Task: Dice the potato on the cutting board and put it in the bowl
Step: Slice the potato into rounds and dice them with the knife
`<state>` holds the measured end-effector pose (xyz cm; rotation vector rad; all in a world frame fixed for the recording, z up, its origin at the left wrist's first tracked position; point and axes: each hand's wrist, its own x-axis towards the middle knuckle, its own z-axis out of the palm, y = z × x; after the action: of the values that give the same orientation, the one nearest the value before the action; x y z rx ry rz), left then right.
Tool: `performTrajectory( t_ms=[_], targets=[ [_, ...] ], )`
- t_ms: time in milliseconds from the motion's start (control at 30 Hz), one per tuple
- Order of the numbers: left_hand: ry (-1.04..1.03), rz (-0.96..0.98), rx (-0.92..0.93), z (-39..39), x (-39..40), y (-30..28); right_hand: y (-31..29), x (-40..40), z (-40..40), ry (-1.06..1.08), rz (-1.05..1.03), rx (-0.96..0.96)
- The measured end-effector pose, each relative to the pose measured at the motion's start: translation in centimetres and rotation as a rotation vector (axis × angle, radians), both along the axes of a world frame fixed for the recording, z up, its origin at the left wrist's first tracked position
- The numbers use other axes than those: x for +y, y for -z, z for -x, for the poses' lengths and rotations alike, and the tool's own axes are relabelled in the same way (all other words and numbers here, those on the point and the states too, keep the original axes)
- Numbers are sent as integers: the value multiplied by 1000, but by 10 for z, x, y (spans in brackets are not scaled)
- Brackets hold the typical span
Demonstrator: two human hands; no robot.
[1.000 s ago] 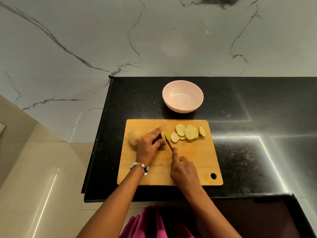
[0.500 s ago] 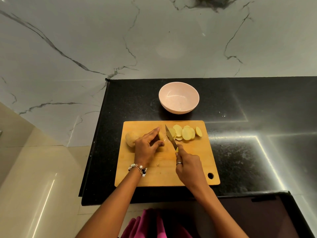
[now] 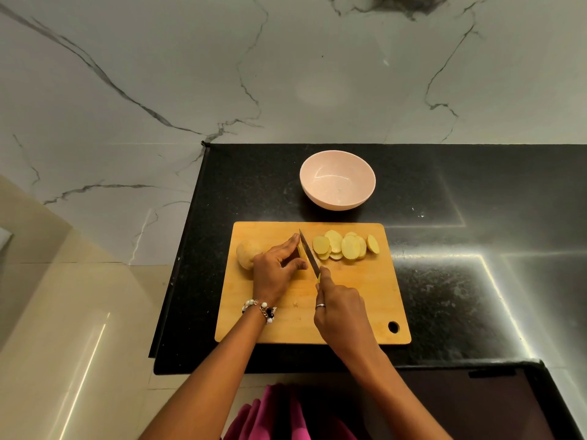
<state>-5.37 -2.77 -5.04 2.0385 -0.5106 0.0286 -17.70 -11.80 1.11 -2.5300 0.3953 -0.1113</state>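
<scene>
Cutting station: wooden cutting board on a black counter.
Writing: none legible on any item.
Left hand: fingers curled over the potato, grasping it against the board; forefinger stretched along its far side, thumb tip at its near side.
Potato: unpeeled end juts out past the knuckles; the cut face is hidden behind the fingers.
Right hand: clenched round the knife handle, which the fist almost wholly hides; only a yellow-green sliver shows.
Knife: blade slants away from the right fingers, lying just beside the left fingertips; its contact with the potato cannot be made out.
Slices: overlapping rounds beyond the blade, apart from both hands; count unclear.
Bowl: pink, beyond the fingertips, off the board.
Wrist: beaded bracelet; ring on right hand.
Cut off: pink garment at the lower edge.
</scene>
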Motion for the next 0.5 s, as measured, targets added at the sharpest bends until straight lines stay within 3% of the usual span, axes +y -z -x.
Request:
performTrajectory(
  t_ms=[333,500],
  targets=[
    [3,-7,-28,1,-1,-1,-2,1,-1,-12,37,28],
    [0,-7,-41,2,-1,-1,0,4,-3,-10,152,100]
  ],
)
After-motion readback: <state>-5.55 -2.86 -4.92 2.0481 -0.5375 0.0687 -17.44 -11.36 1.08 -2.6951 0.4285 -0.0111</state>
